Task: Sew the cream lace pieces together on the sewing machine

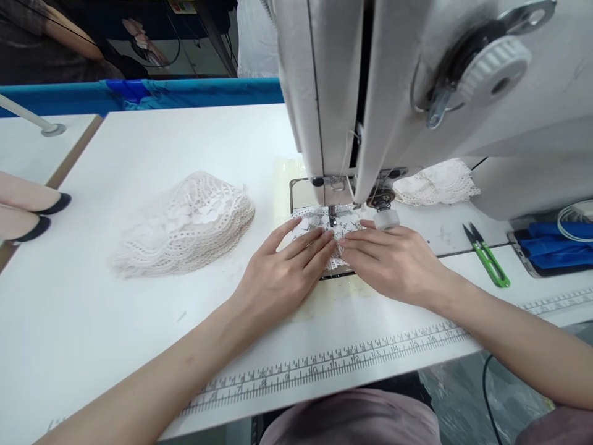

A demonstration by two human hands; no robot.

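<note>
White lace fabric (334, 262) lies under the presser foot (332, 215) of a white sewing machine (319, 93). My left hand (287, 262) rests on the lace from the left, fingers stretched out and flat. From the right, my right hand (393, 259) also lies on it, fingers extended, its fingertips close to those of the left. Part of the lace is hidden beneath both hands. To the left sits a stack of white lace pieces (199, 228), and another lace piece (438, 182) is behind the needle area on the right.
Green thread snips (488, 256) lie right of my right hand, beside a phone (532, 256) with blue cloth (558, 244) on it. A printed ruler scale (333, 368) runs along the table's front edge. Two rounded beige objects with black ends (28, 207) are at far left. People sit beyond the table.
</note>
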